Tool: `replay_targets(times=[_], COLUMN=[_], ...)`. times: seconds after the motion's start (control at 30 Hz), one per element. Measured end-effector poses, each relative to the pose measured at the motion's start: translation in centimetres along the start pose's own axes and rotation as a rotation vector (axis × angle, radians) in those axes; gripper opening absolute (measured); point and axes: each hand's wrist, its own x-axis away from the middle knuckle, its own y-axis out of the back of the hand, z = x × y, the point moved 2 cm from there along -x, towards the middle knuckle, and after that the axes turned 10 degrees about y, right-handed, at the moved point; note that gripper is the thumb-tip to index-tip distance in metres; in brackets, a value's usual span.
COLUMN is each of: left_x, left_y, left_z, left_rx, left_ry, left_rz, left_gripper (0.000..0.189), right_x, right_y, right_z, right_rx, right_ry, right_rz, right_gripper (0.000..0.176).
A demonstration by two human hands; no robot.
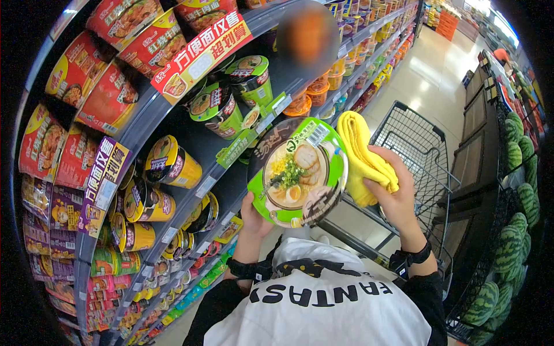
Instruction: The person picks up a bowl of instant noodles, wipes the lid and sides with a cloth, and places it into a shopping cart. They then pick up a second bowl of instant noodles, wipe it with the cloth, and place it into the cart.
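My left hand (255,218) grips the lower left edge of a large instant noodle bowl (297,173). Its green, black and white lid, printed with noodles, meat slices and egg, faces up at me. My right hand (397,193) is closed on a folded yellow cloth (359,155), which touches or nearly touches the bowl's right rim. Beyond the bowl, green-lidded noodle cups (214,109) stand on the shelf behind a green price strip (249,138). My left fingers are mostly hidden under the bowl.
Shelves on the left carry red noodle tubs (109,104), yellow-and-black noodle cups (173,161) and promotional signs (199,49). A wire shopping cart (412,138) stands in the aisle to the right. Watermelons (508,248) lie on a display at the far right.
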Motion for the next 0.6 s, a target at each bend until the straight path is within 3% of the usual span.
replay_targets(times=[0.33,0.6], left_x=[-1.4,-1.6], left_y=[-1.4,-2.0], left_z=[-0.5,-1.0], left_rx=[0.193,0.185], left_ry=[0.065,-0.002], left_rz=[0.107,0.029], left_gripper=[0.075,0.075], right_x=[0.3,0.5], right_y=[-0.1,-1.3], right_z=[0.7,1.9], right_rx=[-0.073,-0.099], right_ry=[-0.003,0.133], right_rz=[0.202,0.447], right_gripper=[0.045,0.048])
